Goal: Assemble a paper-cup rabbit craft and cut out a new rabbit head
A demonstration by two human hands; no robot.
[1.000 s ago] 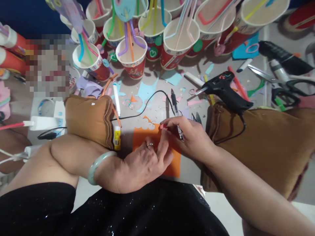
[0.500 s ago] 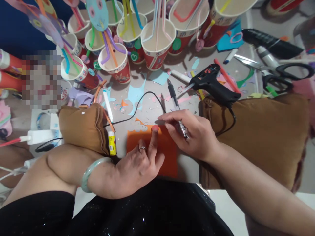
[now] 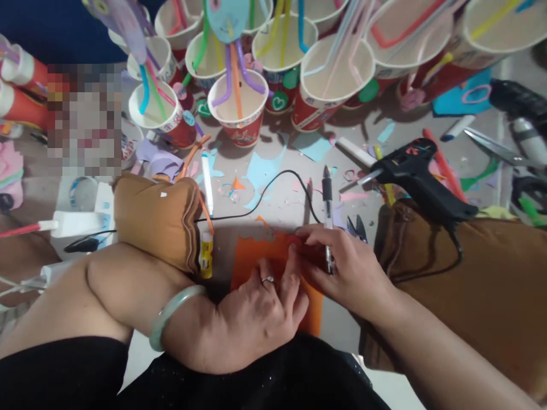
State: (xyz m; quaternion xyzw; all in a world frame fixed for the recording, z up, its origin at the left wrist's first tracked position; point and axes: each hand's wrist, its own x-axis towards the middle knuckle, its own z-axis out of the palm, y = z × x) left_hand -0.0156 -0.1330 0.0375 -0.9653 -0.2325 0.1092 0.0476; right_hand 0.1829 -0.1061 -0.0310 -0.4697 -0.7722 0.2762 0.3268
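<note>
Head view: left hand (image 3: 267, 310) overlaps orange paper (image 3: 247, 254) edge.

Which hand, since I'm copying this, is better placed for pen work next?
Right hand, probably: it holds the pen; the left hand lies on the orange sheet, fingers at the red piece.

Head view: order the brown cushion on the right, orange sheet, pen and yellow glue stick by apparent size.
1. Brown cushion
2. Orange sheet, partly hidden by the left hand
3. Pen, long but thin
4. Yellow glue stick
</note>
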